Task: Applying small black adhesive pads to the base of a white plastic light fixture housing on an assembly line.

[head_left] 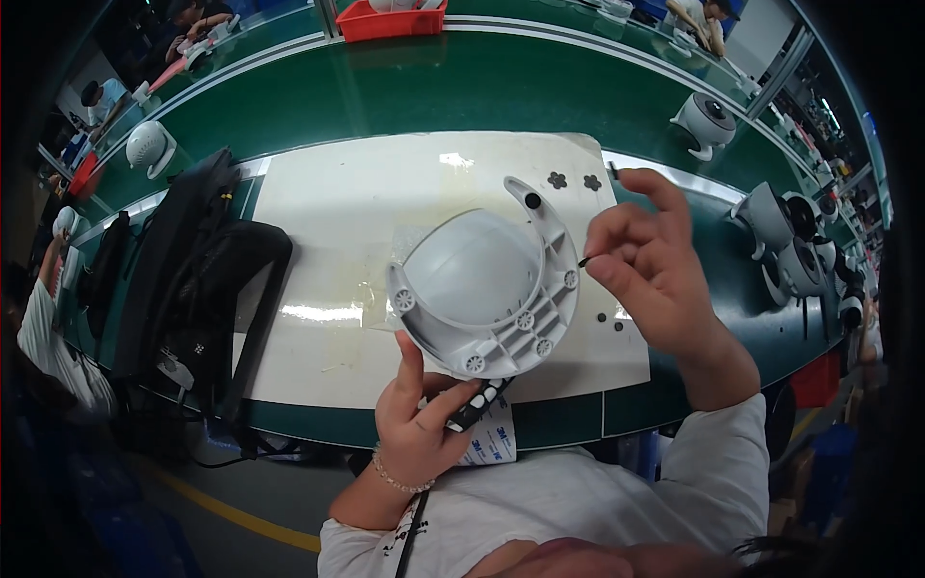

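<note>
A white plastic housing [473, 266] with a smooth dome lies over the mat in front of me, its crescent-shaped ribbed base showing several round recesses. One black round pad [532, 200] sits near the crescent's upper tip. At the housing's lower edge my left hand [416, 424] is closed on a black strip with white oval spots [479, 404], its thumb touching the housing's rim. Beside the base's right side, my right hand [655, 265] pinches a small black piece [585, 261] between thumb and finger. A printed white sheet [497, 438] hangs below the strip.
On the pale mat [323, 207] lie black flower-shaped pieces [557, 180] and small black dots [601, 317]. A black bag [183, 279] stands left. White devices [703, 123] stand at right and far left [150, 147]. A red bin [390, 21] sits behind; people work beyond.
</note>
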`<state>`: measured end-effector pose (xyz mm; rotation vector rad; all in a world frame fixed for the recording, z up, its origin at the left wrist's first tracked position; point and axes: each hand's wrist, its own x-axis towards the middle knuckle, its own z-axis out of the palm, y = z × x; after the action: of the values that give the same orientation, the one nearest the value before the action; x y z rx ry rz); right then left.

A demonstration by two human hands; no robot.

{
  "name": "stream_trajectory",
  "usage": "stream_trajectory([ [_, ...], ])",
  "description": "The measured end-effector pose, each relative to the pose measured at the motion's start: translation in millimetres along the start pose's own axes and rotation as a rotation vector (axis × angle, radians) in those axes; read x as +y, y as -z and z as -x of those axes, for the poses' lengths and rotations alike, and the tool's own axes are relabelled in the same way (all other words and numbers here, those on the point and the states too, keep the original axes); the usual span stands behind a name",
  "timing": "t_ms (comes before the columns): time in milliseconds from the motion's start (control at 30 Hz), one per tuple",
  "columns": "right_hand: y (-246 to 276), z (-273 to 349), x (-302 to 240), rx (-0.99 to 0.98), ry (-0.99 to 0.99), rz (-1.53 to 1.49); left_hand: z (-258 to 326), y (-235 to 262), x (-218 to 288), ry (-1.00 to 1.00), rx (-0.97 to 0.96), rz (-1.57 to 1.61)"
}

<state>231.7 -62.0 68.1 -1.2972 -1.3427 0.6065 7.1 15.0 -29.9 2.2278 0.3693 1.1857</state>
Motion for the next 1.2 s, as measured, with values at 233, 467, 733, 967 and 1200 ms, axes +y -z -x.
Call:
stream_trajectory([
  [233, -8, 7, -5, 0.019, -0.158, 0.165, -2, -1, -1, -0.038, 0.022, -0.076],
  [467, -13, 25, 20, 0.136, 0.433, 0.578, -3, -4, 5, 0.011, 0.089, -0.071],
  [733, -11, 24, -4, 0.076, 0.261, 0.625, -1, -3, 2, 0.016, 0.074, -0.077],
  [967, -29, 5, 1, -0.177, 0.146, 0.475, -3, -6, 2, 0.026, 0.100, -0.030],
  [1200, -34, 16, 1, -0.046, 0.401, 0.878, -1, -5, 0, 0.031, 0.106, -0.020],
])
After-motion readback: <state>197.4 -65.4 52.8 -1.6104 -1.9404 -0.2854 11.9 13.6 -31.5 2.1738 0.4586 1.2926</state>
